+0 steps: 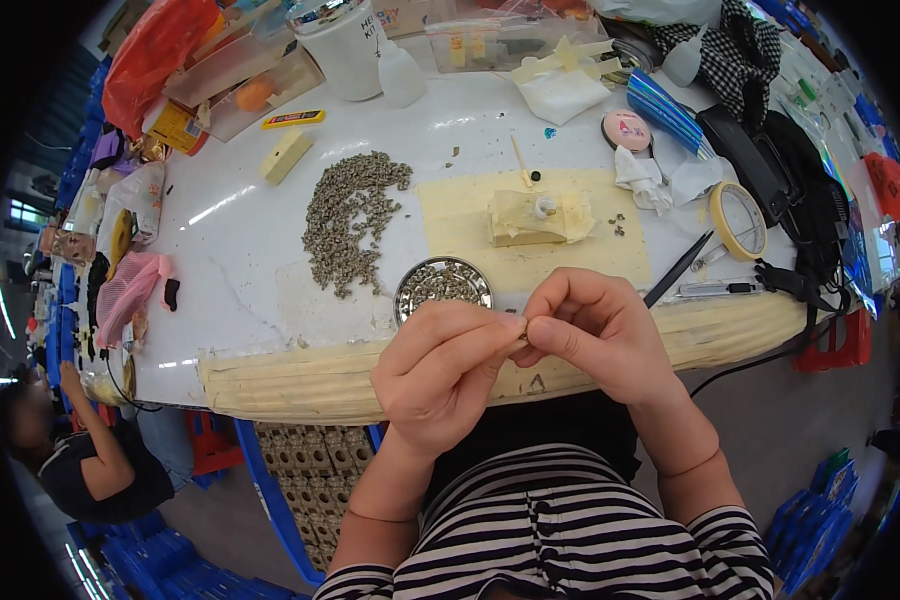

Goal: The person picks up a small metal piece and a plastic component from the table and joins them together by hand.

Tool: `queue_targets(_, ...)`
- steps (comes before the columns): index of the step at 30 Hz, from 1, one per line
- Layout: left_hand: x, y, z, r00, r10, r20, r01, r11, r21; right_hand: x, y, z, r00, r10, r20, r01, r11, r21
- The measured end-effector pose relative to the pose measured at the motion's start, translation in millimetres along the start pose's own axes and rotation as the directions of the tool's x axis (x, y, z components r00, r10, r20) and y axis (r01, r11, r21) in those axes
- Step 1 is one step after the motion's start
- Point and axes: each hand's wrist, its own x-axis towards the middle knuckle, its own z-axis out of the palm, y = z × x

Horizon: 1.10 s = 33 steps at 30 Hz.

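My left hand [445,365] and my right hand [595,335] meet above the table's padded front edge, fingertips pinched together. Between them is a tiny metallic piece [522,338], mostly covered by the fingers, so its exact kind is hidden. Just beyond my left hand sits a round metal dish [398,300] holding many small grey metal parts. A loose pile of similar small metal parts [345,215] spreads to the left of and behind the dish. Past my right hand, a block wrapped in masking tape [535,220] with a small whitish knob on top rests on a taped yellowish sheet [450,215].
Black tweezers [680,268], a craft knife [718,289] and a masking tape roll [738,222] lie at right. A yellow block [285,155] is at left. Behind stand a white bucket [340,55] and squeeze bottle [401,75]. Another person [95,455] sits lower left, near a blue crate [260,490].
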Motion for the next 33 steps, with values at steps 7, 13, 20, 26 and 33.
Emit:
queue_targets(7, -7.8, 1.1, -9.6, 0.995, -0.091, -0.036, 0.088, 0.993, -0.074, -0.3, 3.1, 8.4, 1.000, 0.007, 0.005, -0.007, 1.000, 0.005)
queue_targets(13, -10.6, 4.4, -18.2, 0.998, -0.042, -0.038, 0.047, 0.990, 0.136, -8.1, 7.3, 11.3, 0.976, -0.208, -0.062, 0.171, 0.912, -0.373)
queue_targets(20, -13.3, 8.5, -16.1, 0.997, 0.074, -0.024, -0.064, 0.951, 0.302, -8.3, 11.7, 20.8, 0.974, -0.223, -0.045, 0.185, 0.893, -0.411)
queue_targets(26, -18.6, 12.6, -18.6, 0.996, 0.087, 0.023, -0.090, 0.951, 0.295, -11.0, 13.9, 20.9, 0.992, -0.116, -0.058, 0.098, 0.963, -0.250)
queue_targets(33, -30.6, 27.9, -19.0, 0.989, 0.034, 0.147, -0.087, 0.925, 0.370, -30.4, 9.3, 16.8, 0.953, -0.299, 0.035, 0.250, 0.718, -0.649)
